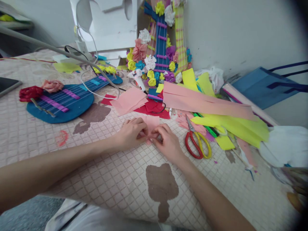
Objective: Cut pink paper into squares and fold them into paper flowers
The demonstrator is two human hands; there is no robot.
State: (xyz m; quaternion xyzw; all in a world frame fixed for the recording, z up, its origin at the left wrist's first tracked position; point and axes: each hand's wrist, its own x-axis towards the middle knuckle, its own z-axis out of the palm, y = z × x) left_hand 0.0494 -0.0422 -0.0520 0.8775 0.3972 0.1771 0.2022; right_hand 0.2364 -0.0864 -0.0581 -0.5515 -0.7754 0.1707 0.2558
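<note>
A small pink paper square (152,124) lies on the quilted cloth (115,179) in front of me. My left hand (132,132) pinches its left edge with curled fingers. My right hand (166,141) pinches its lower right edge, fingertips nearly touching the left hand's. Both hands press the paper down against the cloth. A loose stack of pink paper squares (128,101) rests just beyond the hands, partly over red paper pieces (151,107).
Red-and-yellow scissors (196,141) lie right of my right hand. Long pink strips (204,102) and yellow-green paper (238,126) spread to the right. A blue paper guitar (64,99) lies left; a glue gun (138,78) and an upright flowered guitar (161,45) stand behind.
</note>
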